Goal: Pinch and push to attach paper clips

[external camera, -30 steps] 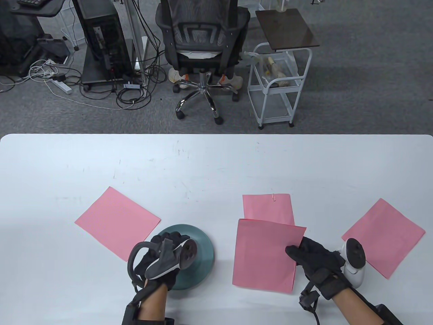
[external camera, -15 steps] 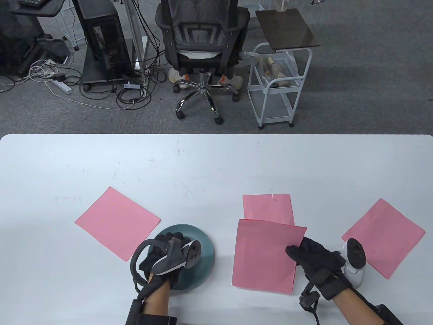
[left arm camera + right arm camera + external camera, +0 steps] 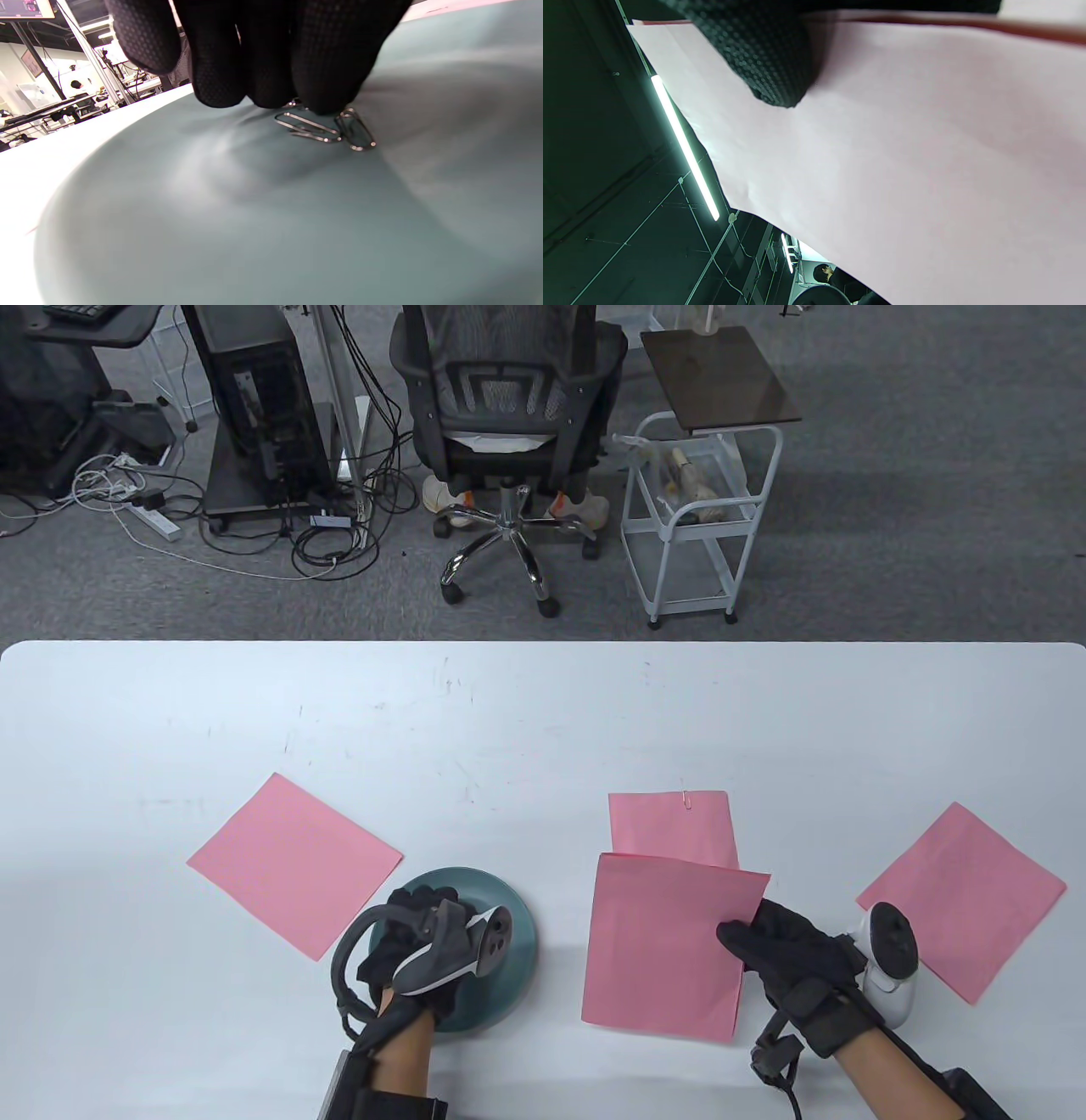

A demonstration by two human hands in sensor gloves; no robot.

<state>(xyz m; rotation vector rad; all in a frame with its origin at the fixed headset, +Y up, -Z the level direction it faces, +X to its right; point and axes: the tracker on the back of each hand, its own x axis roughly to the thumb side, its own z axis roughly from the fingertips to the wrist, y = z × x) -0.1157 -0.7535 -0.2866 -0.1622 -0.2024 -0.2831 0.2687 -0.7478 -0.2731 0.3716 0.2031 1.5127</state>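
Observation:
My left hand [image 3: 411,912] hovers over a teal plate [image 3: 519,929]. In the left wrist view its fingertips [image 3: 314,95] bunch together on the plate [image 3: 254,212] and pinch at one paper clip, whose end peeks out under them. Two more paper clips [image 3: 324,127] lie touching just in front. My right hand [image 3: 747,933] grips the right edge of a pink sheet [image 3: 662,942], thumb on top. In the right wrist view the thumb [image 3: 772,63] presses on the sheet [image 3: 903,169], which is lifted off the table.
Behind the held sheet lies another pink sheet [image 3: 670,823] with a paper clip [image 3: 685,799] on its far edge. More pink sheets lie at the left [image 3: 293,861] and right [image 3: 963,899]. The white table's [image 3: 543,712] far edge borders a chair and cart.
My left hand has shifted slightly right and turned over the plate, its fingers curling down onto the clips. My right hand and its sheet have barely moved.

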